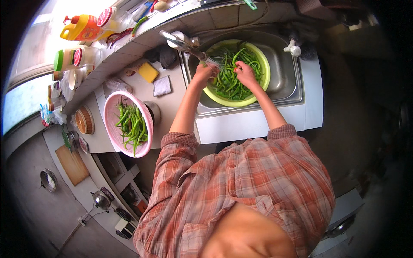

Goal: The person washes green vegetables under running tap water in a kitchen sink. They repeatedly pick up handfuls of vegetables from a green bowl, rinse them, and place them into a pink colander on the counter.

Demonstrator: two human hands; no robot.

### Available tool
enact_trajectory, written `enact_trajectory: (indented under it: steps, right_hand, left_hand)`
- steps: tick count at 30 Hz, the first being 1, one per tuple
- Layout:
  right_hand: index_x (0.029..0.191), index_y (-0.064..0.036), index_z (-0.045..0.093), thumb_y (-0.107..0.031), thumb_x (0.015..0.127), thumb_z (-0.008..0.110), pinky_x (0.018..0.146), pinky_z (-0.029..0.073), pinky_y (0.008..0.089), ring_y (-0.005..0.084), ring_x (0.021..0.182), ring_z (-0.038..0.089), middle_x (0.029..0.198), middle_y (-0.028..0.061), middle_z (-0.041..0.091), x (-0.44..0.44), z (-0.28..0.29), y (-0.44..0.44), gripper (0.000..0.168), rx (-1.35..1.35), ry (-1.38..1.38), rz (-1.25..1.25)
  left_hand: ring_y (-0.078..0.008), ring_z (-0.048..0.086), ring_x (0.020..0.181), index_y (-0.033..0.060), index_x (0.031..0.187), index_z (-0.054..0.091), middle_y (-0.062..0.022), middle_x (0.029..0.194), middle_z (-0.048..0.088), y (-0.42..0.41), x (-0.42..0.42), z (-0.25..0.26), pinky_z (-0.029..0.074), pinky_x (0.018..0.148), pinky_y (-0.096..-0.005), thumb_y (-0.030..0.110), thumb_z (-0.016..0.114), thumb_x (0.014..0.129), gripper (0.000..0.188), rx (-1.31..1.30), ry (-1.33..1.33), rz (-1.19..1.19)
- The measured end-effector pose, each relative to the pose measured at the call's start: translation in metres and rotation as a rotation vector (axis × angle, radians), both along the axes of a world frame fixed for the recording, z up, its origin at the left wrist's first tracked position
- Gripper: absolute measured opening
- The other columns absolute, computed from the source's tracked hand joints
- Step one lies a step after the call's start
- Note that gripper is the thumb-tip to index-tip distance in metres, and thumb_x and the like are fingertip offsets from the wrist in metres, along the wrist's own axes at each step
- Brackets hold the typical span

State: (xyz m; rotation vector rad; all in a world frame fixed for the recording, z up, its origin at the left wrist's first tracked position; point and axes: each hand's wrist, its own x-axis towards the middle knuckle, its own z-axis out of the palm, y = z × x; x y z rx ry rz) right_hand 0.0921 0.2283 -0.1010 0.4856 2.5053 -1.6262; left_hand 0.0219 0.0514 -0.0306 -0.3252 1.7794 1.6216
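A yellow-green plastic basin stands in the steel sink, full of long green chili peppers in water. Water runs from the faucet into it. At the basin's left side, my left hand is by the stream; its fingers are partly hidden by the faucet and water, so I cannot tell what it holds. My right hand is over the peppers, its fingertips closed on a green chili pepper. To the left, a pink plastic colander holds more green chili peppers, tilted on the counter.
A yellow sponge and a folded pale cloth lie on the counter left of the sink. Jars and a yellow pump bottle line the window ledge. A white valve is at the sink's back right; a wicker basket stands at the left.
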Motion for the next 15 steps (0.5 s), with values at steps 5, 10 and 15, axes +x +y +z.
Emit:
enact_trajectory:
  steps: [5,10,15]
  right_hand:
    - [0.102,-0.001,0.052,-0.011,0.086,0.053,0.057,0.041,0.0209,0.0061,0.065,0.050,0.077,0.0003,0.057,0.008,0.041,-0.015,0.019,-0.474,0.026,0.150]
    - [0.080,-0.004,0.065,-0.040,0.079,0.061,0.065,0.042,0.0287,0.0140,0.067,0.052,0.081,0.0036,0.061,-0.011,0.078,-0.016,0.036,-0.153,-0.042,0.380]
    - [0.081,-0.009,0.068,-0.046,0.075,0.059,0.087,0.034,0.0392,0.0251,0.104,0.048,0.107,0.0079,0.058,-0.030,0.094,-0.037,0.039,0.489,0.409,0.311]
  left_hand:
    - [-0.0091,0.047,0.054,0.0054,0.086,0.059,-0.0022,0.073,0.059,0.005,-0.005,-0.016,0.034,0.046,-0.0233,0.033,0.062,0.082,0.028,0.139,-0.012,-0.086]
    - [-0.0102,0.050,0.056,0.0036,0.097,0.062,-0.0032,0.076,0.061,0.006,-0.009,0.018,0.037,0.047,-0.0235,0.017,0.060,0.083,0.020,0.196,-0.108,-0.035]
    - [-0.0119,0.050,0.053,0.0005,0.092,0.061,-0.0045,0.072,0.059,-0.011,-0.011,0.026,0.033,0.043,-0.0234,0.010,0.058,0.081,0.015,0.342,-0.253,0.232]
